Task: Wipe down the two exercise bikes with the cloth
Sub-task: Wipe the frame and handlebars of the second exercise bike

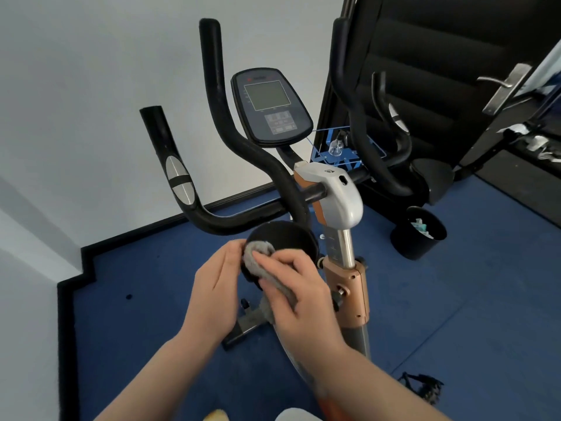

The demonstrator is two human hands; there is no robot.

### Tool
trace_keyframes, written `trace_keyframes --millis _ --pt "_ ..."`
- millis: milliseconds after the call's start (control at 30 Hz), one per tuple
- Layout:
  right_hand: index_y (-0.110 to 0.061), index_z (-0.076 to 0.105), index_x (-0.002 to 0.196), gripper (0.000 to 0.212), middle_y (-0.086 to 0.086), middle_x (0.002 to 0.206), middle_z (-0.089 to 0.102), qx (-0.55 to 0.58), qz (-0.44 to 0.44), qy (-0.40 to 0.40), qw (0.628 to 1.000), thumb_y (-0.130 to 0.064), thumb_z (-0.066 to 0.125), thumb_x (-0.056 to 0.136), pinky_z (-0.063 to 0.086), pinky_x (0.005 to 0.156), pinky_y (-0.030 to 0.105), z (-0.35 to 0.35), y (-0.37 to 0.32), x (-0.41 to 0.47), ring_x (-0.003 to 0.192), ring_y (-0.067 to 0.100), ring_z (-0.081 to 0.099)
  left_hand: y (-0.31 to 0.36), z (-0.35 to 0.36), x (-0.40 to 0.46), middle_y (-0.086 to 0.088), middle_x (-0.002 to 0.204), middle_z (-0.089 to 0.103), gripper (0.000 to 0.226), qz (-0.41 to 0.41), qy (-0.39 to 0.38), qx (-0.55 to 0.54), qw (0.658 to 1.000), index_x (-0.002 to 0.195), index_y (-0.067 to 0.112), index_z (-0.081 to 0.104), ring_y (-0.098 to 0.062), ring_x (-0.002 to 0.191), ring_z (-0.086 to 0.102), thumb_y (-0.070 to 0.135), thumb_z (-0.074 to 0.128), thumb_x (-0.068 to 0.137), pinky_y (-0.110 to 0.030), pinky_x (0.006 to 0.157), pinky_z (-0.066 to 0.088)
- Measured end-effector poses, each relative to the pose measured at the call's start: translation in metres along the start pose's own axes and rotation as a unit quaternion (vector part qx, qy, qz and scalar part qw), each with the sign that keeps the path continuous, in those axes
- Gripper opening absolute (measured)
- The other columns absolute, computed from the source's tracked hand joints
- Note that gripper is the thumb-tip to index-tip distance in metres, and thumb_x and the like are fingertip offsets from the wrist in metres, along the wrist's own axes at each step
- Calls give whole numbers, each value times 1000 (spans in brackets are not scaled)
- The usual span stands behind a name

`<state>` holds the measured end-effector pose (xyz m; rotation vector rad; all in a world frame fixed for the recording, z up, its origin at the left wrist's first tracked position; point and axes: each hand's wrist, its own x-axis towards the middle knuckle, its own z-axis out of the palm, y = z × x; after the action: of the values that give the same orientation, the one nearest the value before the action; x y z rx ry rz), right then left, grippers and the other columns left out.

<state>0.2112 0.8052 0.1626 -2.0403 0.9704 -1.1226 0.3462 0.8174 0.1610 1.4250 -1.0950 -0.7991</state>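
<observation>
An exercise bike point(344, 268) with a copper and silver post stands right in front of me, its black handlebars point(218, 123) curving up around a grey console point(270, 107). A black round cup holder point(285, 235) hangs under the bars. My right hand point(300, 293) presses a grey cloth point(258, 259) against the holder's front rim. My left hand point(215, 296) cups the holder's left side, fingers touching the cloth. Only one bike is in view.
A black waste bin point(420, 235) with litter sits on the blue floor point(440, 314) to the right. A black door point(425, 71) with a metal handle point(504, 86) stands behind it. White walls close in on the left. A blue rack point(337, 153) shows behind the post.
</observation>
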Motion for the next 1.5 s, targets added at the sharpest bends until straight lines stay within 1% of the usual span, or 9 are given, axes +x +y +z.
trace_keyframes --millis 167,233,367,700,833,1033,1167,1267,1500 --pt "-14 65 117 43 3 104 59 -233 -159 -105 954 5 61 78 45 81 26 -49 32 -7 92 18 53 13 7 2 10 93 70 32 -15 22 18 999 95 32 67 -4 91 63 26 36 100 -18 77 48" --pt "-11 68 112 42 6 101 62 -259 -183 -62 946 7 57 76 46 78 28 -67 33 -2 89 21 54 19 9 4 11 95 68 25 -14 29 35 999 100 30 65 -2 93 60 22 42 98 -15 76 44" --pt "-11 68 116 35 3 102 57 -172 -69 146 972 1 57 84 41 81 15 -72 21 24 94 10 51 32 17 14 15 104 64 23 -7 35 39 999 111 28 63 3 98 58 20 48 94 -13 80 43" --pt "-13 71 109 27 -5 96 53 -107 -48 125 985 -6 62 84 41 82 11 -35 44 -24 96 -2 50 28 33 20 22 105 61 27 21 41 137 990 110 31 61 10 103 52 18 43 96 -1 82 36" --pt "-17 67 114 33 1 95 53 2 46 228 973 0 63 86 43 77 9 -62 27 18 89 1 53 30 36 18 26 105 60 26 25 56 146 987 112 33 61 10 104 51 19 46 95 -13 86 40" --pt "-23 58 127 34 1 110 53 58 118 36 991 -14 54 94 38 77 -1 -48 50 71 93 -16 50 28 40 13 26 102 62 29 26 85 148 985 107 36 63 9 102 53 17 45 95 -10 82 40" --pt "-18 67 117 38 -1 99 54 -9 -11 21 1000 -1 67 83 43 84 9 -50 66 49 97 1 54 28 42 13 26 98 65 31 27 107 141 984 101 34 65 11 101 54 11 45 95 2 80 35" --pt "-18 71 110 28 2 93 54 -7 -67 -2 998 -9 68 84 48 77 15 -52 73 67 88 7 56 26 45 15 28 98 64 33 33 126 135 982 96 34 66 11 99 55 8 45 94 2 80 35" --pt "-21 72 106 23 1 98 56 31 39 28 998 -16 69 85 42 81 7 -39 66 129 90 -2 53 26 44 13 28 101 66 33 34 117 121 985 94 33 66 9 103 57 8 45 94 -3 85 38"
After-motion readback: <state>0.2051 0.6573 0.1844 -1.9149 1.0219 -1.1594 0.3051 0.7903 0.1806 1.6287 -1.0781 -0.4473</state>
